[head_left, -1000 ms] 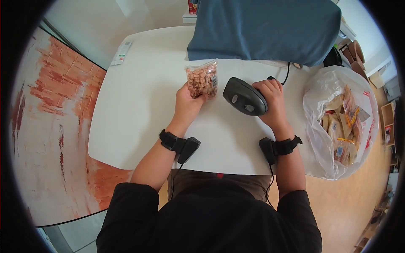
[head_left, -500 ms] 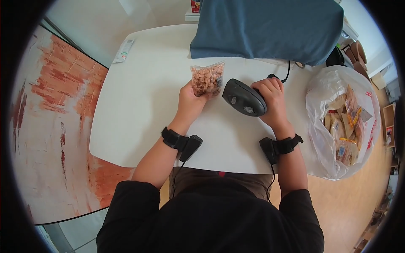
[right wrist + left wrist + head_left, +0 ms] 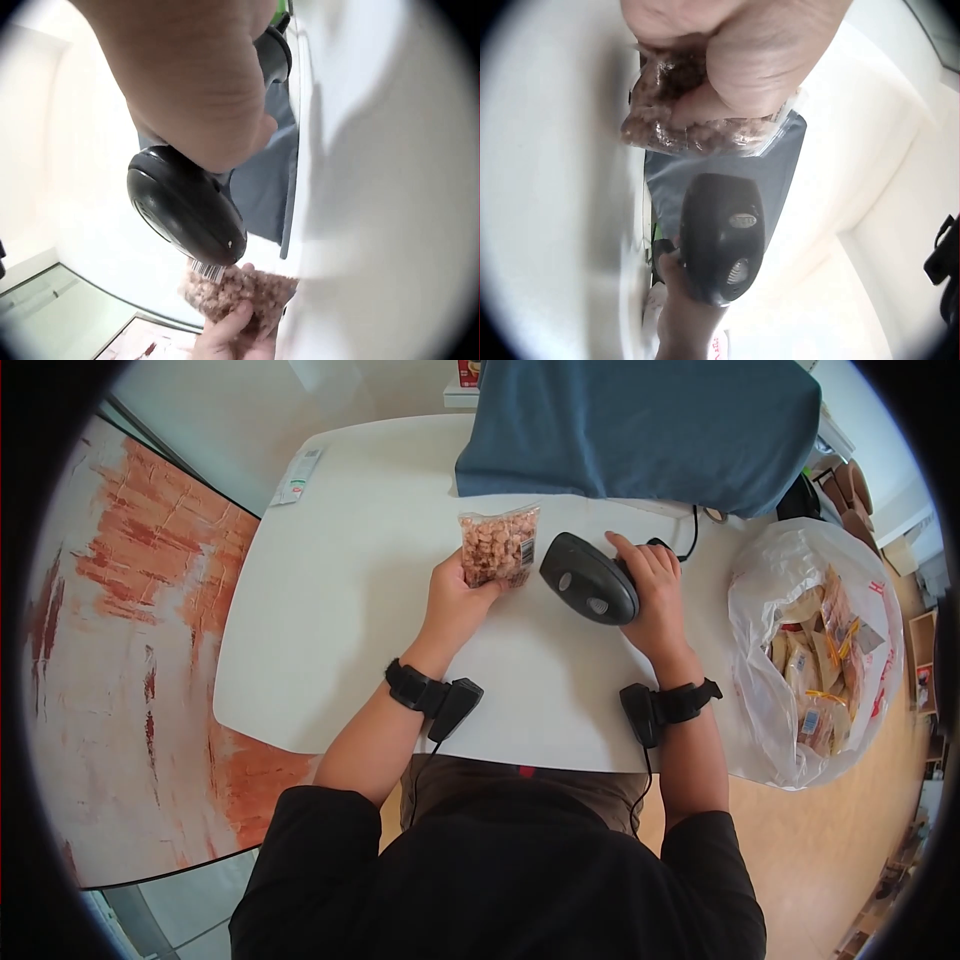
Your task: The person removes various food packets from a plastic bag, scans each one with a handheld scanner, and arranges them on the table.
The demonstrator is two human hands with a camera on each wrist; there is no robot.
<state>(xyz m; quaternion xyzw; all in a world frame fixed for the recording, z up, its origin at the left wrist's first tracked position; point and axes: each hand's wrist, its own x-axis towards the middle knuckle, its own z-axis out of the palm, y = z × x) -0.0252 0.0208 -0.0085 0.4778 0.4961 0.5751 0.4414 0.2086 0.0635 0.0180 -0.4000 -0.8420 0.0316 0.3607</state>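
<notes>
My left hand point(image 3: 456, 602) grips the lower part of a clear plastic bag point(image 3: 497, 542) filled with small pinkish-brown pieces. The thumb presses on its near face in the left wrist view. On the bag's right side a barcode label point(image 3: 528, 550) faces the scanner. My right hand point(image 3: 657, 598) holds a black handheld barcode scanner point(image 3: 590, 580) by its handle, mostly hidden behind the hand; the index finger is stretched out. Between scanner head and bag there is a small gap in the head view. From the right wrist, the bag point(image 3: 247, 294) shows beyond the scanner head point(image 3: 187, 204).
A white plastic bag point(image 3: 745, 620) with several packets inside stands at the table's right. Blue-grey cloth point(image 3: 640, 435) covers something at the back, and a black cable point(image 3: 695, 530) runs out near it. A small packet point(image 3: 297, 477) lies at the white table's point(image 3: 300, 630) far left.
The bag in my left hand has moved slightly right and turned more upright. The scanner has shifted a little right and up, and the right index finger has straightened away from it.
</notes>
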